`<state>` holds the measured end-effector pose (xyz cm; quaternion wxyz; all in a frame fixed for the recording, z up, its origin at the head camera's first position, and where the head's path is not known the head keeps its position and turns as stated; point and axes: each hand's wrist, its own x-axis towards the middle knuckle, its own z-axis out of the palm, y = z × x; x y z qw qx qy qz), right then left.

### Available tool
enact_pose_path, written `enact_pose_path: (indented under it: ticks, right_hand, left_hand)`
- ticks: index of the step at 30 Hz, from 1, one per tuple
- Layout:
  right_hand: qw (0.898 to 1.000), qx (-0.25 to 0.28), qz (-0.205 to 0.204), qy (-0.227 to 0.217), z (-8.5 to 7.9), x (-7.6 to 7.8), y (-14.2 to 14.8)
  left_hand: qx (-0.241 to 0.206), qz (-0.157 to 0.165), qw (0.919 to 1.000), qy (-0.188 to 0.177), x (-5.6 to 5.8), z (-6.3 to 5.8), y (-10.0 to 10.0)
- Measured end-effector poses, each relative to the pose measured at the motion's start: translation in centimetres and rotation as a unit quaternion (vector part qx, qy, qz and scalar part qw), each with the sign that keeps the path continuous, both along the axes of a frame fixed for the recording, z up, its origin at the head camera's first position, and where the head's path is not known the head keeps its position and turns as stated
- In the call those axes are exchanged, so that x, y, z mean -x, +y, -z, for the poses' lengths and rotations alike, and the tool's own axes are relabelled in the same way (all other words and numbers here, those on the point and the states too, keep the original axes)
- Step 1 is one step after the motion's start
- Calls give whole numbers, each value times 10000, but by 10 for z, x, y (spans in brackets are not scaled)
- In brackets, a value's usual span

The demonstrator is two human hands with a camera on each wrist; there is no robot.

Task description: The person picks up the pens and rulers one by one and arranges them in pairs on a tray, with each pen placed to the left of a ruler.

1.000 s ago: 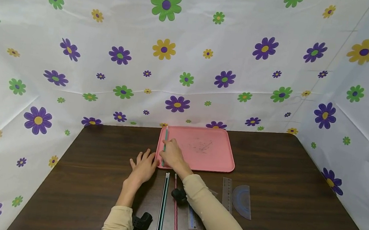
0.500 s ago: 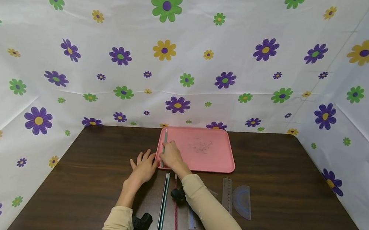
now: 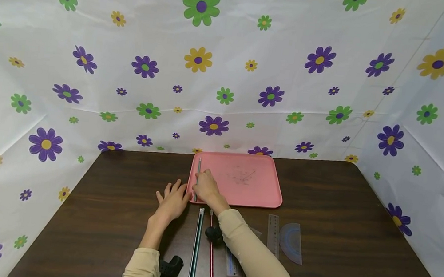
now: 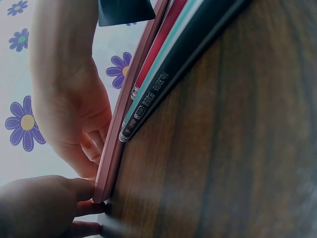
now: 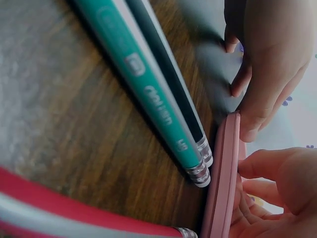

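While right hand (image 3: 208,189) pinches pencil (image 3: 199,165) inside pink tray (image 3: 259,191), left hand (image 3: 173,202) spread, touching tray's edge

My right hand (image 3: 207,188) holds a slim grey-teal pencil (image 3: 199,165); beneath my grip is a pink rectangular tray (image 3: 257,192), smudged grey further right. Nearer me than that grip, one teal pencil (image 5: 148,96) and one near-black pencil (image 5: 171,74) carry pale stripes and silver ends; a red pencil (image 3: 211,264) has a silvery stripe. The wood-grained table (image 3: 119,204) is dark brown; beyond my grip, white cloth (image 3: 156,29) bears purple, green and yellow flowers.
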<state>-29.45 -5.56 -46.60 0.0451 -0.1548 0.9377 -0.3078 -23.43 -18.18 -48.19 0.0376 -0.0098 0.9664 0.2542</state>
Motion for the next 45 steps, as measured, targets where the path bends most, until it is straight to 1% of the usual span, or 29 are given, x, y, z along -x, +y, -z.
enact_pose_path:
  ticks: [5,13,20,24,33,39,45]
  right_hand:
    - [10000,47,-32,52,2,-2,-1]
    - [9994,324,-102,-41,2,-7,1]
    - [9993,224,-193,236,0,-8,3]
    - [9988,110,-268,384,-5,-11,6]
    - [9953,-162,-610,740,-24,-24,24]
    - [9918,-145,-957,837,-32,-35,39]
    - [9872,-247,-1277,926,-34,-42,57]
  left_hand:
    - [-17,-15,10000,-1,-2,0,-1]
    - [-84,31,10000,-26,-5,0,-3]
    - [-47,33,10000,-26,-5,-2,-5]
    - [-10,35,10000,-7,-5,-4,-6]
    - [2,90,10000,-6,-4,-1,-3]
    - [-49,95,9999,17,-4,0,-1]
    - [-73,54,9999,86,-2,1,1]
